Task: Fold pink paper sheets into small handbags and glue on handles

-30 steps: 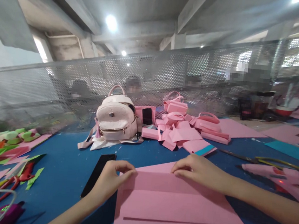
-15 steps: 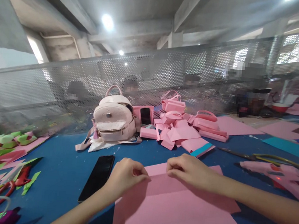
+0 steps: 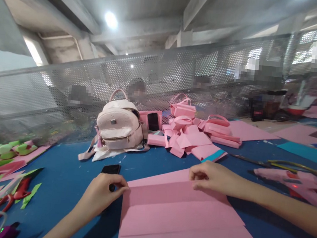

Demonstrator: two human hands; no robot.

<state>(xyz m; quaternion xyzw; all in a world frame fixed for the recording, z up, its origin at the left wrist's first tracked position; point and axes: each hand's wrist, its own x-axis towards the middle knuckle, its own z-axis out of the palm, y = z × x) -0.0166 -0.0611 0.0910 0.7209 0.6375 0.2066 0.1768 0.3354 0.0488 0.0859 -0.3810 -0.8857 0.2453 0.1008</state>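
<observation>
A large pink paper sheet (image 3: pixel 183 211) lies before me on the blue table, its far part folded back over toward me so a flap edge crosses it. My left hand (image 3: pixel 104 188) pinches the fold at its far left corner, thumb and fingers closed on the paper. At the right part of the same fold, my right hand (image 3: pixel 211 178) is closed with curled fingers on the paper. Partly hidden behind my left hand is a black phone (image 3: pixel 111 169) lying flat.
A pale pink backpack (image 3: pixel 120 126) stands ahead, beside a heap of pink paper bags (image 3: pixel 187 133). Right lie a pink glue gun (image 3: pixel 287 178) and teal paper (image 3: pixel 306 154). Red-handled scissors (image 3: pixel 23 188) and green scraps lie left. A perforated metal screen (image 3: pixel 157 74) runs behind; people sit beyond it.
My left hand has slid left along the fold to the sheet's corner, now covering much of the phone. My right hand has shifted right. The folded flap lies straighter over the sheet.
</observation>
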